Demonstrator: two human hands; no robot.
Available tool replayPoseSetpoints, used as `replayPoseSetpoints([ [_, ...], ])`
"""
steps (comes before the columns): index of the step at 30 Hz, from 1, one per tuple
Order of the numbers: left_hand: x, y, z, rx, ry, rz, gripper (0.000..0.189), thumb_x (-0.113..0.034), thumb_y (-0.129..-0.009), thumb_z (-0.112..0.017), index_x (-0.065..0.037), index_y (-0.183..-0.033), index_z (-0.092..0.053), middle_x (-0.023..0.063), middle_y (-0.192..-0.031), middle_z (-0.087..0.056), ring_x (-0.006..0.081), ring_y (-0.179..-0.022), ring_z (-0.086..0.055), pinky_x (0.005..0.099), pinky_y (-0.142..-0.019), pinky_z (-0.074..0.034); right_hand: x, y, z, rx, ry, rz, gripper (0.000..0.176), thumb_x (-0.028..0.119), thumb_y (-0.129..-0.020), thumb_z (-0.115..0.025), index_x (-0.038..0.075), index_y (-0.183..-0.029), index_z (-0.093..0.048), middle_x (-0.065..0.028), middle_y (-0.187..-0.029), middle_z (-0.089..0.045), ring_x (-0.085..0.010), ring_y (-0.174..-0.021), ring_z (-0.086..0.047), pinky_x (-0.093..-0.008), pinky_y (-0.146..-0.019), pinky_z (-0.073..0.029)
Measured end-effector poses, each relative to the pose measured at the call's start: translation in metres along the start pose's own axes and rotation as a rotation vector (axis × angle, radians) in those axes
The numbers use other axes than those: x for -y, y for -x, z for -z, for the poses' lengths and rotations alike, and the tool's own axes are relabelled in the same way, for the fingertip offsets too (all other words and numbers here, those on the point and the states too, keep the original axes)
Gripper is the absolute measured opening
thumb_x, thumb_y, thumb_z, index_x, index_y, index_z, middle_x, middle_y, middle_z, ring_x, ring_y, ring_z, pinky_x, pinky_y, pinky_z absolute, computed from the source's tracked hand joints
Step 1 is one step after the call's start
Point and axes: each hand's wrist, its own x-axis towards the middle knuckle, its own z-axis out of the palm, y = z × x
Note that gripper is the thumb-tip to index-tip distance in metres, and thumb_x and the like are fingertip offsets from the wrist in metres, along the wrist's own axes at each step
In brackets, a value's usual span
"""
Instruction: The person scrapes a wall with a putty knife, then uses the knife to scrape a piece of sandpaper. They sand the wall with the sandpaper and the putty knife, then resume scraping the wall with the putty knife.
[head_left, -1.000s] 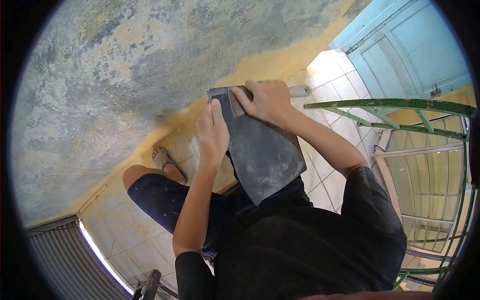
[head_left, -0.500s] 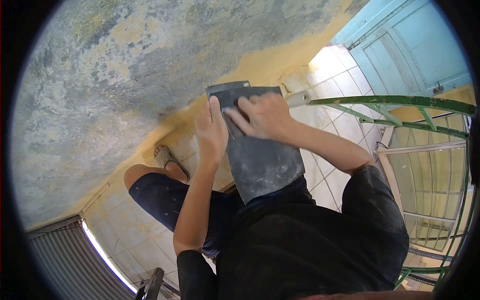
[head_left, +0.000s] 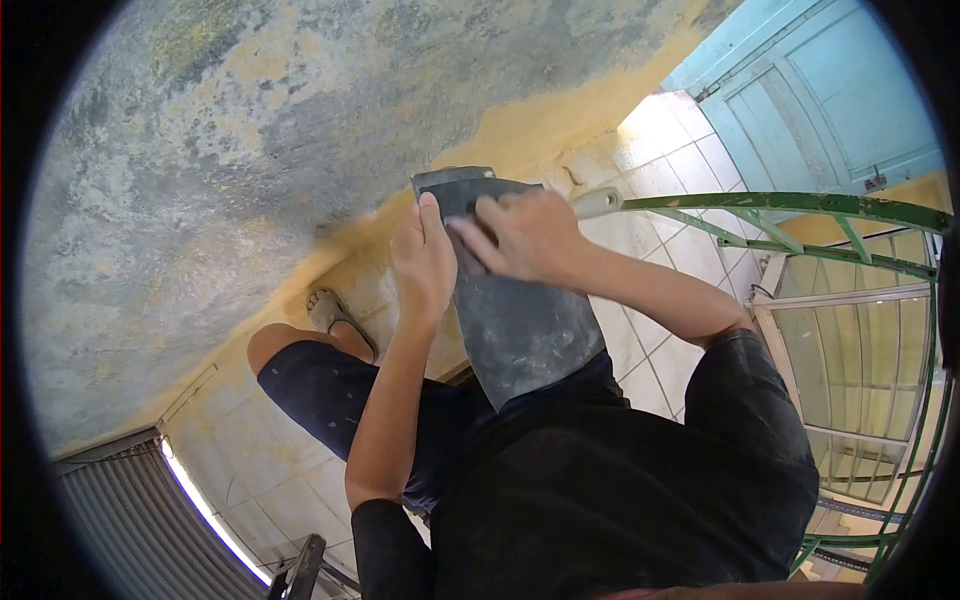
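Observation:
A dark grey sheet (head_left: 530, 340), which looks like sandpaper with whitish dust on it, spreads over the lap. My left hand (head_left: 422, 262) grips its left edge, thumb stretched along the top. Across its upper part, my right hand (head_left: 535, 235) is closed on the sheet with bent fingers; the fingertips are slightly smeared. Beyond the sheet's far edge shows a flat grey piece (head_left: 455, 174), partly covered. A pale handle (head_left: 598, 203) with a hole in its end sticks out past my right hand. Whether these two are one tool is hidden.
A patchy grey and yellow wall (head_left: 250, 150) rises in front. To the right are a green metal frame (head_left: 790, 203), a light blue door (head_left: 810, 100) and a pale barred frame (head_left: 850, 370). A corrugated shutter (head_left: 130, 510) stands at lower left, over tiled floor (head_left: 240, 460).
The sheet's far right corner has shifted slightly toward my right hand and lower. My right hand has moved only a little; my left hand keeps its hold.

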Motion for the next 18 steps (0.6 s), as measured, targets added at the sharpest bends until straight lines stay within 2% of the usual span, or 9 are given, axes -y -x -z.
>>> replayPoseSetpoints([
  [3,-0.002,-0.001,0.0,0.011,0.002,0.012,0.049,-0.035,-0.109,-0.042,0.006,-0.091,-0.06,0.0245,-0.076,-0.06,0.0376,-0.073,-0.059,0.0441,-0.072,-0.045,-0.009,-0.009,0.003,0.005,0.024,-0.006,0.047,0.045,-0.094,-0.065,0.008,-0.064,-0.062,-0.0145,-0.052,-0.059,-0.0329,-0.047,-0.062,-0.0419,-0.045,-0.047],
  [5,-0.004,0.003,0.0,0.022,-0.005,0.005,0.049,-0.035,-0.109,-0.042,0.006,-0.091,-0.06,0.0244,-0.076,-0.06,0.0378,-0.073,-0.059,0.0439,-0.072,-0.045,-0.018,-0.017,-0.001,0.004,-0.011,-0.078,0.049,0.047,-0.096,-0.06,0.007,-0.068,-0.065,-0.0156,-0.052,-0.061,-0.033,-0.045,-0.062,-0.043,-0.045,-0.049],
  [7,-0.009,0.004,0.001,-0.01,-0.014,-0.035,0.048,-0.034,-0.109,-0.043,0.007,-0.09,-0.059,0.0241,-0.075,-0.059,0.0375,-0.071,-0.058,0.044,-0.071,-0.045,-0.016,-0.02,-0.003,-0.034,-0.011,-0.113,0.047,0.045,-0.093,-0.066,0.009,-0.064,-0.061,-0.015,-0.05,-0.057,-0.0322,-0.047,-0.062,-0.042,-0.045,-0.047],
  [11,-0.003,0.002,0.0,-0.025,0.023,-0.035,0.047,-0.033,-0.109,-0.043,0.007,-0.09,-0.059,0.0236,-0.073,-0.058,0.0377,-0.069,-0.057,0.044,-0.07,-0.045,-0.005,-0.002,0.002,-0.041,-0.006,0.055,0.048,0.046,-0.093,-0.066,0.009,-0.063,-0.061,-0.0141,-0.05,-0.057,-0.0322,-0.045,-0.061,-0.0422,-0.044,-0.046],
  [12,-0.009,0.003,0.002,-0.005,-0.021,-0.021,0.047,-0.033,-0.109,-0.043,0.007,-0.09,-0.059,0.0239,-0.074,-0.059,0.0378,-0.069,-0.057,0.0441,-0.07,-0.045,-0.011,-0.011,0.003,-0.014,0.025,-0.03,0.046,0.044,-0.092,-0.068,0.009,-0.063,-0.06,-0.0135,-0.05,-0.057,-0.0312,-0.043,-0.059,-0.0419,-0.044,-0.046],
  [13,-0.011,0.004,0.003,0.014,-0.066,-0.008,0.047,-0.033,-0.109,-0.043,0.007,-0.09,-0.059,0.0242,-0.074,-0.059,0.038,-0.069,-0.057,0.0442,-0.069,-0.045,-0.015,-0.016,0.001,-0.009,0.025,-0.033,0.046,0.044,-0.092,-0.068,0.009,-0.063,-0.06,-0.0135,-0.05,-0.057,-0.0312,-0.043,-0.059,-0.0419,-0.044,-0.046],
  [15,-0.01,0.007,0.001,-0.006,-0.052,-0.017,0.047,-0.033,-0.109,-0.043,0.006,-0.09,-0.059,0.0244,-0.074,-0.059,0.038,-0.069,-0.057,0.0442,-0.069,-0.045,-0.019,-0.026,-0.003,-0.094,0.06,-0.108,0.046,0.043,-0.092,-0.069,0.009,-0.063,-0.06,-0.013,-0.05,-0.057,-0.0303,-0.042,-0.059,-0.0414,-0.043,-0.046],
  [16,-0.009,0.006,0.001,-0.031,-0.036,-0.029,0.047,-0.034,-0.109,-0.043,0.006,-0.09,-0.059,0.0246,-0.074,-0.059,0.0379,-0.068,-0.057,0.0441,-0.068,-0.044,-0.013,-0.021,-0.002,-0.1,0.058,-0.104,0.046,0.043,-0.092,-0.069,0.009,-0.063,-0.06,-0.013,-0.05,-0.057,-0.0303,-0.042,-0.059,-0.0414,-0.043,-0.046],
  [18,-0.002,0.005,0.0,-0.036,-0.03,-0.031,0.047,-0.034,-0.109,-0.043,0.006,-0.09,-0.06,0.0245,-0.074,-0.06,0.0379,-0.068,-0.057,0.044,-0.068,-0.045,0.005,0.004,0.0,-0.036,-0.007,0.048,0.046,0.044,-0.093,-0.067,0.009,-0.063,-0.061,-0.0137,-0.05,-0.057,-0.0307,-0.044,-0.061,-0.041,-0.043,-0.046],
])
